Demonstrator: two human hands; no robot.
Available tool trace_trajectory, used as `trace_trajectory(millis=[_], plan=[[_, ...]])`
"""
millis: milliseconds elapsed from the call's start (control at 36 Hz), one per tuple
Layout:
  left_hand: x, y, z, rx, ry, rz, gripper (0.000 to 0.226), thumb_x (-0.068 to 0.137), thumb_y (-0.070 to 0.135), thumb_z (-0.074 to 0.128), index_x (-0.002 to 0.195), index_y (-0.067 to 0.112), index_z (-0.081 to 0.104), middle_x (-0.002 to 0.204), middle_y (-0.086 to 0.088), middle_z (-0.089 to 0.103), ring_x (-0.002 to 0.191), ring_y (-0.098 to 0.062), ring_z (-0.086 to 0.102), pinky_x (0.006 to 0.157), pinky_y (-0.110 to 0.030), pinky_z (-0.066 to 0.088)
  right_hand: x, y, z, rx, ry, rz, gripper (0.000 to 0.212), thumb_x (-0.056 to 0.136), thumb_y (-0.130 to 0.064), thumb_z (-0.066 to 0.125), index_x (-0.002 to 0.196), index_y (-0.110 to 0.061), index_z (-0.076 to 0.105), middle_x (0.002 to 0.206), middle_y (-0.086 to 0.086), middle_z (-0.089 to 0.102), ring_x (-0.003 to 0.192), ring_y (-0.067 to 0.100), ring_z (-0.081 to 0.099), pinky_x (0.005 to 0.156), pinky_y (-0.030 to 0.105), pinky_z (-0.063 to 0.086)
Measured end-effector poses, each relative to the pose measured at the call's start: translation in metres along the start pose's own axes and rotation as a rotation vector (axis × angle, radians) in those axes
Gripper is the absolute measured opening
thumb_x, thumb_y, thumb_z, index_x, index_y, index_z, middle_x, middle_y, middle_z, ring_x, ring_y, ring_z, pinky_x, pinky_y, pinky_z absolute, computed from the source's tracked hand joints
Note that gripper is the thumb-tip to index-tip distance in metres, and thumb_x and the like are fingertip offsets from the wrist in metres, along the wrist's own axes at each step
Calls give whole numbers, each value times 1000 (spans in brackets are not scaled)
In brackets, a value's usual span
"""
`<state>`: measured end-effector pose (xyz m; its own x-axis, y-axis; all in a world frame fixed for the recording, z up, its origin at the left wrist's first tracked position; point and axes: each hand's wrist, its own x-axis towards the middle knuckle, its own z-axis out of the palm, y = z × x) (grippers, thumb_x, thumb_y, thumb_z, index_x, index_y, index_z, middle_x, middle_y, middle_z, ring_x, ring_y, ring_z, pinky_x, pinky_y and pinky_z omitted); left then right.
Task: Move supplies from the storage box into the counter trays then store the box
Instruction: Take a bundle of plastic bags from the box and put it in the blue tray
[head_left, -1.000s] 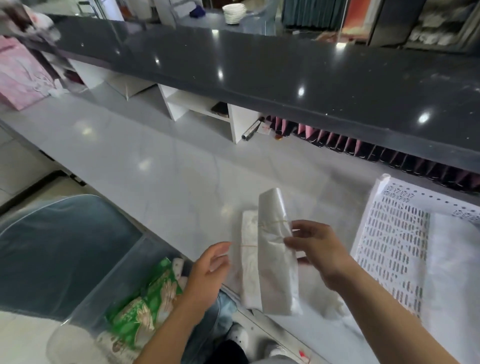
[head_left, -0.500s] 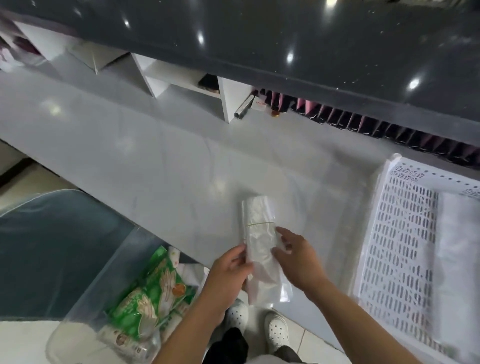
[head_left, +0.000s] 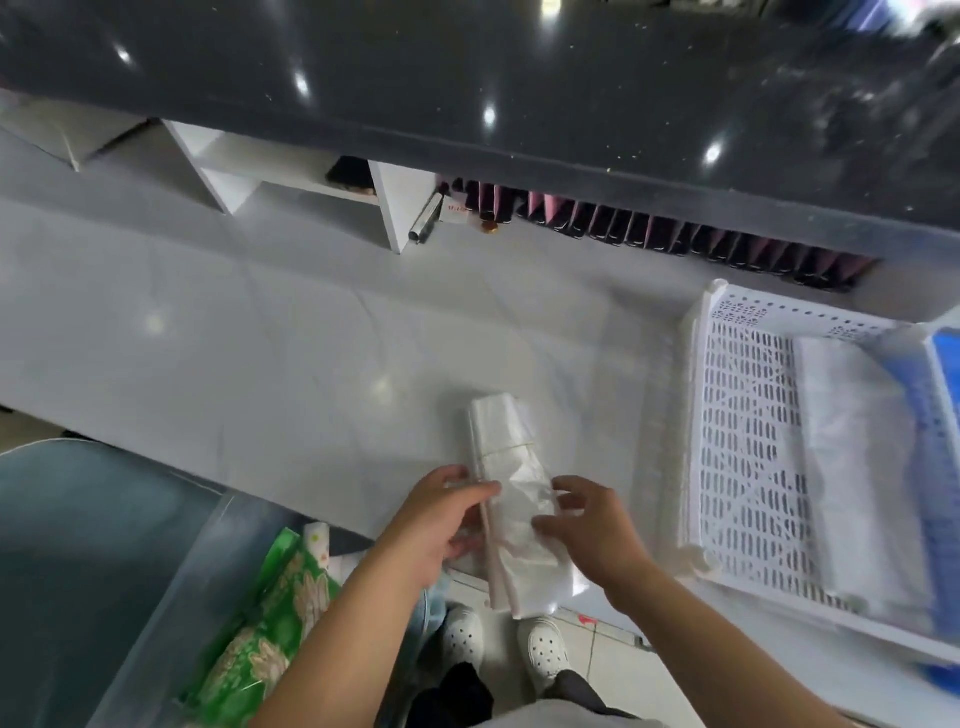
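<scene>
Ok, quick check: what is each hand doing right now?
Left hand: holds the bundle of plastic bags along its left edge.
Right hand: fingers curled on the bundle's right side.

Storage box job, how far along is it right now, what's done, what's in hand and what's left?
Done: a white bag stack lies in the white perforated plastic tray. In hand: the left hand and right hand hold a banded bundle of clear plastic bags at the grey counter's edge. Left: green printed packets remain in the clear plastic storage box, which is not yet stored.
</scene>
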<state>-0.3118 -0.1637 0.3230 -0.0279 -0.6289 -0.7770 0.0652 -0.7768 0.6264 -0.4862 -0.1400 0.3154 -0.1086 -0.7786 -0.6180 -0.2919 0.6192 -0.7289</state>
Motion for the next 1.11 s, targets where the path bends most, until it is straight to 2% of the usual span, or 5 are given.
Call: trace_trajectory(millis=[111,472,639,778,1111], plan=[[-2,10,-6,99,-90,54,22,85,8,71,106,12,71,90,-6,78,74,-22,74,66,-33,59,-11,0,2,122,20,-34,41,72,-5,79,111,-17,72,100,11,72,89,29,71,78,43,60],[-24,46,33,84,-498,284,40,81,5,70,119,16,63,104,-14,75,94,-35,72,74,-46,59,-92,-15,-45,382,228,-215,45,78,-3,77,112,-31,71,101,0,74,92,21,71,82,35,59],[-52,56,83,117,-627,396,42,80,6,70,119,18,63,106,-12,75,95,-35,72,81,-53,58,-123,-7,-83,588,363,-252,85,69,8,80,130,-45,52,115,9,64,86,22,70,78,34,58],[-70,60,129,136,-689,439,44,75,8,72,117,19,64,110,-14,73,98,-35,71,78,-49,58,-141,2,-134,679,199,-211,54,71,-5,78,121,-19,64,111,17,71,100,33,70,92,53,54],[-101,33,287,160,-704,516,48,74,4,69,120,15,61,112,-13,71,95,-32,72,71,-40,60,-148,67,-290,545,48,-282,31,81,-8,73,112,-7,68,111,19,71,95,30,70,77,39,53]])
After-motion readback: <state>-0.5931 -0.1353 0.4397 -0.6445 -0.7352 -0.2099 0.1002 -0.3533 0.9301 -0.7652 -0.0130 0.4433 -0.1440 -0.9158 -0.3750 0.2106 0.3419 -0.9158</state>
